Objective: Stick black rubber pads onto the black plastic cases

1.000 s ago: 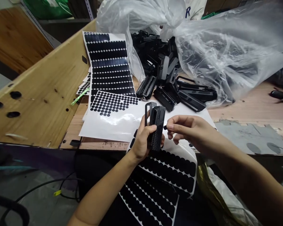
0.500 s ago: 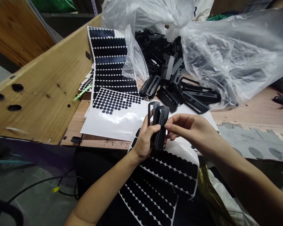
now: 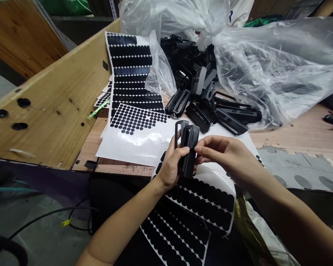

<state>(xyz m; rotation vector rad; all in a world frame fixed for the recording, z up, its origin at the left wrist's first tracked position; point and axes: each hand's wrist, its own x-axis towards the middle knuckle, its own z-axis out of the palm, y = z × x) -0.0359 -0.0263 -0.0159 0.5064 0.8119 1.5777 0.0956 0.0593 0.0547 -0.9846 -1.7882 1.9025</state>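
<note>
My left hand (image 3: 168,167) is closed around a black plastic part with a carbon-fibre pattern (image 3: 189,153), held upright above the table's front edge. A slotted loop stands out on its left side, and the thumb lies across its front. At the part's right edge, my right hand (image 3: 227,151) has thumb and forefinger pinched together. Whatever sits between those fingertips is too small to make out. Below both hands, a sheet of large black round stickers (image 3: 208,199) hangs over the edge, above another sticker sheet (image 3: 174,232) lower down.
A sheet with small black dots (image 3: 133,147) lies left of the hands, with a long sticker sheet (image 3: 131,88) behind it. Similar black parts (image 3: 198,83) are heaped at the back beside a clear plastic bag (image 3: 255,70). A wooden board (image 3: 52,99) borders the table's left side.
The view has shifted very slightly. Both hands keep nearly the same grip and place on the black plastic part.
</note>
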